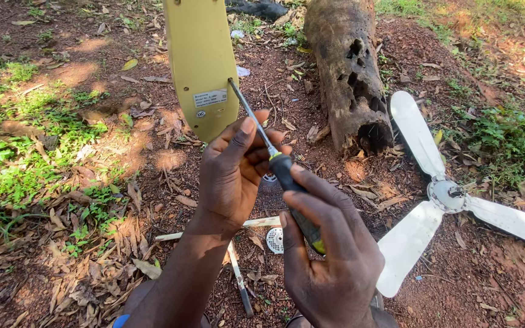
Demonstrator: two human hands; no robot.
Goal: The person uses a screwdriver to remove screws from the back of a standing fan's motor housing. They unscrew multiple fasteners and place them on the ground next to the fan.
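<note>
My right hand (329,255) grips the black handle of a screwdriver (287,176), whose thin metal shaft slants up and left. Its tip rests against the lower edge of a yellow plastic panel (199,54) that hangs down from the top of the view. My left hand (232,173) is just left of the shaft, with thumb and fingers pinching the shaft near where it meets the handle. A small label sits on the panel beside the tip.
A white three-bladed fan propeller (445,194) lies on the red soil at right. A hollow rotten log (347,67) stands behind it. A small white round grille (274,240), a pale stick and a metal tool (239,279) lie under my hands. Grass and dry leaves cover the left.
</note>
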